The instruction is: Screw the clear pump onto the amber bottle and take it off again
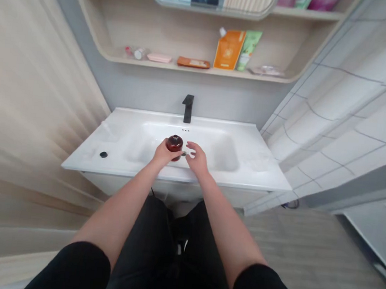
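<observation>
The left hand (pixel 163 153) grips the dark red bottle (pixel 175 142) over the white sink (pixel 225 151), so it should squeeze firmly and hold it straight, while the right hand (pixel 198 159), open with bent fingers just beside it, should move gently.

We hold a bottle (pixel 175 142) in our left hand (pixel 163 154) over the sink (pixel 225 151), right hand (pixel 197 157) beside it, tap (pixel 188 110) behind, shelf (pixel 166 66) above.
</observation>
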Demonstrator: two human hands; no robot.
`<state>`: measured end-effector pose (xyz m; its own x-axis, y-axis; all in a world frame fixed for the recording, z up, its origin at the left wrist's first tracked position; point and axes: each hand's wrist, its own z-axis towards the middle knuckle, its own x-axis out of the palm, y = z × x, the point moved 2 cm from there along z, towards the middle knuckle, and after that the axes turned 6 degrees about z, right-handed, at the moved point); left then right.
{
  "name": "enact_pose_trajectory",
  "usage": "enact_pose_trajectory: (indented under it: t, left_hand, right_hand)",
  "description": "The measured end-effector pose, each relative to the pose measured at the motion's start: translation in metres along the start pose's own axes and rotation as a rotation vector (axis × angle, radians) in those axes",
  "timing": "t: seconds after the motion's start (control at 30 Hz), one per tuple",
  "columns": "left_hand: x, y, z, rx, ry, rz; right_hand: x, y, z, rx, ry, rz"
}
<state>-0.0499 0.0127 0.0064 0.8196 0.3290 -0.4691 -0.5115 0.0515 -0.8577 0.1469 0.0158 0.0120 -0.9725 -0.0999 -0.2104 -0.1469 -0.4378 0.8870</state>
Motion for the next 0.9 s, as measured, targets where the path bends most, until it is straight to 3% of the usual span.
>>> enact_pose_trajectory:
  t: [0.1, 0.17, 0.3, 0.37, 0.43, 0.53, 0.67, 0.9]
  left_hand:
    - [0.0, -0.001, -0.001, -0.011, 0.023, 0.008]
    - [0.0, -0.001, 0.0, -0.01, 0.03, 0.015]
    - [0.0, 0.0, 0.002, -0.014, 0.025, 0.031]
    - [0.001, 0.001, 0.002, -0.018, 0.014, 0.031]
    - [0.001, 0.002, 0.003, -0.027, 0.007, 0.025]
    - [0.001, 0.004, 0.002, -0.035, 0.005, 0.016]
    - [0.0, 0.005, 0.002, -0.039, 0.002, 0.022]
    - [-0.001, -0.001, 0.002, -0.053, 0.008, 0.031]
  right_hand:
    - [-0.054, 0.031, -0.033, -0.255, -0.213, -0.298]
    - [-0.11, 0.044, -0.057, -0.296, -0.445, -0.499]
    - [-0.231, 0.039, -0.086, -0.173, -0.799, -0.707]
    - [-0.278, 0.023, -0.09, -0.103, -0.87, -0.685]
    - [-0.311, 0.002, -0.09, -0.008, -0.884, -0.576]
    - [-0.33, -0.033, -0.084, 0.126, -0.817, -0.424]
    - [-0.324, -0.065, -0.077, 0.196, -0.699, -0.346]
    - [-0.304, -0.081, -0.054, 0.261, -0.639, -0.396]
